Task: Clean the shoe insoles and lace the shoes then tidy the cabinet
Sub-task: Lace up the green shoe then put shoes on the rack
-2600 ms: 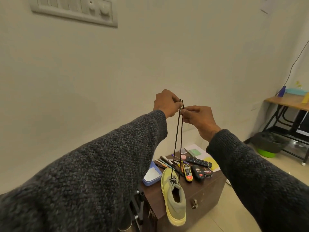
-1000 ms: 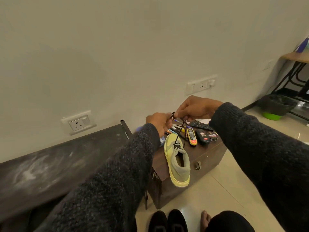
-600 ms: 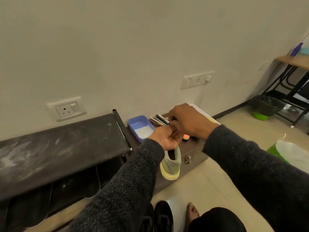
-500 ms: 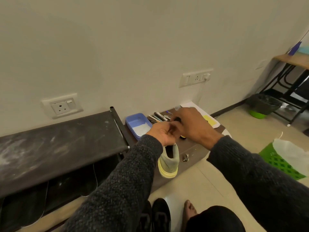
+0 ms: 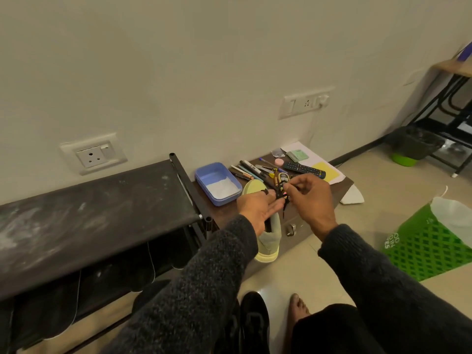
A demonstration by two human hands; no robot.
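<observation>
Nearest to me, a bare foot (image 5: 297,306) and a black shoe (image 5: 255,320) sit on the glossy tiled floor (image 5: 383,195), below two coarse dark knit sleeves. My left hand (image 5: 258,209) lies palm-up with fingers mostly straight, the black lace (image 5: 279,194) crossing its fingertips and what looks like a loop round one finger. My right hand (image 5: 310,198) has thumb and forefinger pinched narrow on the same lace, the other fingers curled loosely. Beneath both hands the pale yellow-green shoe (image 5: 270,241), soft fabric on a thicker rubbery sole, rests on the brown cabinet (image 5: 301,226), heel overhanging the front edge. I judge lacing in progress on this shoe; how many eyelets are threaded I cannot tell, as the hands cover them. To the left stands a dusty, smeared black shoe rack (image 5: 89,213). Farther back on the cabinet: a blue plastic tray (image 5: 218,183) holding white powder, scattered pens (image 5: 249,168), a remote (image 5: 304,168) and papers (image 5: 319,164). Tidying appears not yet begun; insole cleaning I cannot verify.
</observation>
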